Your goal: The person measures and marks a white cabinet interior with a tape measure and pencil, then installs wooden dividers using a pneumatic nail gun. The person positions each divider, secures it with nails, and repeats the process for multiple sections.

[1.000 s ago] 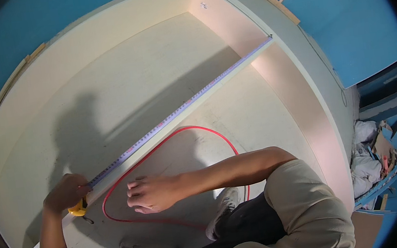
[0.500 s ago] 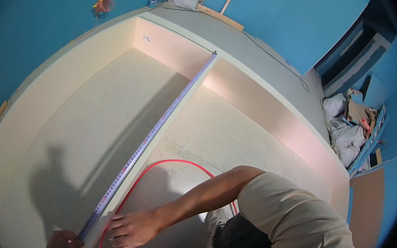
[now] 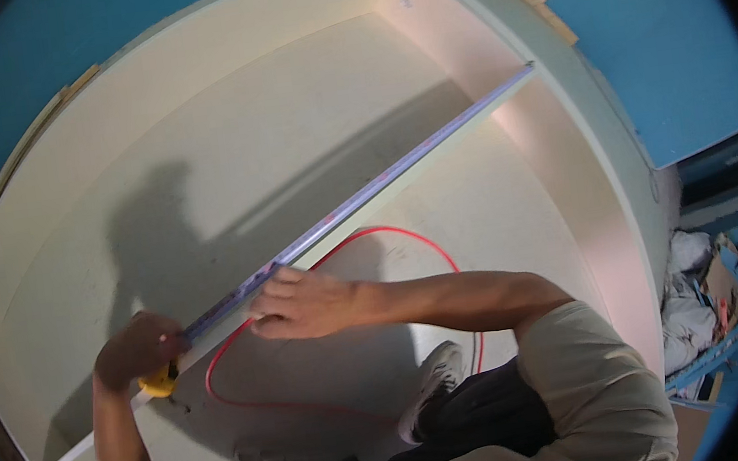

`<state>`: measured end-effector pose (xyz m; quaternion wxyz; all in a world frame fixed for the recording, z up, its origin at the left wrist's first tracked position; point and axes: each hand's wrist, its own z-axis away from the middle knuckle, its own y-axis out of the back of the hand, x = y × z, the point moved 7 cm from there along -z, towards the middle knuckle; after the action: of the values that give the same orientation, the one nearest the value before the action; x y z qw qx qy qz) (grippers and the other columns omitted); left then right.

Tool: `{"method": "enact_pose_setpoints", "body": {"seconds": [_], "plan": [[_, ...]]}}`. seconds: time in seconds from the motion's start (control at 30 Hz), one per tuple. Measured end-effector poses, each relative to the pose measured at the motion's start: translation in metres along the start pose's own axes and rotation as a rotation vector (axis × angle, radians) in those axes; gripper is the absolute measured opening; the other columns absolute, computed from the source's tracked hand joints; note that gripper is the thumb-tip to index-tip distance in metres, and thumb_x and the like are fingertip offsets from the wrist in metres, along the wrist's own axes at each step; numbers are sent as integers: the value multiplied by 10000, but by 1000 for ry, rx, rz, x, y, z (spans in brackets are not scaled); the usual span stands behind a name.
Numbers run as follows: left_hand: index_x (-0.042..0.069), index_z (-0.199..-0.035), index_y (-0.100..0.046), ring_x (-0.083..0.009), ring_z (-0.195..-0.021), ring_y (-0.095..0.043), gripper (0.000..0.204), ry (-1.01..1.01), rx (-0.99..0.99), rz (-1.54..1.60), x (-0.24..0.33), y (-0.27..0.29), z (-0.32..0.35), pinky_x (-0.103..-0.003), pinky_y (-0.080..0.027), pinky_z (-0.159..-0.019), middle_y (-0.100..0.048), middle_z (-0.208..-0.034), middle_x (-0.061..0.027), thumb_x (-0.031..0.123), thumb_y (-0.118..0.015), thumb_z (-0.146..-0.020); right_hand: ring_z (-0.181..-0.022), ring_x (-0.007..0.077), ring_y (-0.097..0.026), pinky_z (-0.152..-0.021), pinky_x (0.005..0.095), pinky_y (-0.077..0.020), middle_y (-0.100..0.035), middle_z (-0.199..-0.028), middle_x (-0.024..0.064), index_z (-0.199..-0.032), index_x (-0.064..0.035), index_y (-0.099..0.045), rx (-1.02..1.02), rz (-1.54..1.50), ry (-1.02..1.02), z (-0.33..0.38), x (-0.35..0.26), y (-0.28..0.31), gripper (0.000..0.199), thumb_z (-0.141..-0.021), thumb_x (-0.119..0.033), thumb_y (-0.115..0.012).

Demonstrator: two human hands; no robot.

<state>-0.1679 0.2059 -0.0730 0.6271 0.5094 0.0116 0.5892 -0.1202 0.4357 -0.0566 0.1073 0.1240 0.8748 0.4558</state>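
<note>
My left hand point(image 3: 138, 351) is closed round a tape measure point(image 3: 160, 381) with a yellow case, over the left part of a narrow board point(image 3: 434, 156). The pale silver tape blade point(image 3: 364, 192) runs out along the board's top edge to the far side panel, where its hook end sits at the corner. My right hand point(image 3: 302, 303) is at the board's edge beside the blade, fingers curled together. Something small and dark shows at its fingertips, too blurred to name. A red hose point(image 3: 411, 232) loops on the panel below my right forearm.
The board divides a large, shallow, cream-coloured box frame point(image 3: 599, 193) around me. My shoe point(image 3: 438, 379) stands inside it. Blue wall boards point(image 3: 650, 39) rise at the far right. White sacks and scraps point(image 3: 693, 320) are heaped at the right. Wood strips point(image 3: 35, 133) lie along the left edge.
My view has shifted, so the frame sits further right and lower at its near end. My right hand has gone from spread fingers over the hose to curled fingers at the blade. The left keeps its hold.
</note>
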Motion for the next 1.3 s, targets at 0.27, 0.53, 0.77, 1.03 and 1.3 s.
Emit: {"method": "enact_pose_setpoints", "body": {"seconds": [0.27,0.53,0.77,1.03,1.3], "plan": [[12,-892,-727,-324,-763,-654,265,222,-65,41,8,1,-1,-404,-519,-735,-693,-839,-183,275,-703,-865,-947,208,-505,-813,345,-385,-564,-1028,21,-1040,-166,-643,-73,19,-25,4,-3,-3,218,-831,-225,-621],[59,-936,-775,-221,-804,-699,233,383,-121,60,6,2,-5,-374,-554,-770,-736,-882,-119,261,-743,-826,-1115,274,-517,-983,422,-390,-562,-1152,90,-1141,-114,-642,-13,-43,-138,19,-7,-3,318,-839,-211,-613],[4,-905,-740,-263,-731,-674,233,238,-85,34,15,6,-5,-378,-533,-716,-705,-798,-165,228,-703,-854,-1173,295,-511,-994,444,-403,-554,-1235,120,-1186,-88,-629,-69,-10,-111,20,-8,-2,401,-804,-210,-648],[19,-874,-707,-252,-758,-651,232,202,-121,-118,2,-2,-4,-385,-540,-738,-687,-833,-141,248,-685,-903,-1122,326,-535,-961,460,-422,-571,-1214,151,-1222,-59,-611,-145,-301,-287,29,15,22,450,-782,-85,-702],[2,-874,-705,-220,-684,-641,271,336,-176,82,6,0,-3,-375,-526,-662,-675,-763,-134,273,-699,-888,-1087,306,-533,-917,447,-433,-563,-1172,123,-1216,-71,-615,-156,-57,-266,55,27,36,508,-722,-54,-733]]}}
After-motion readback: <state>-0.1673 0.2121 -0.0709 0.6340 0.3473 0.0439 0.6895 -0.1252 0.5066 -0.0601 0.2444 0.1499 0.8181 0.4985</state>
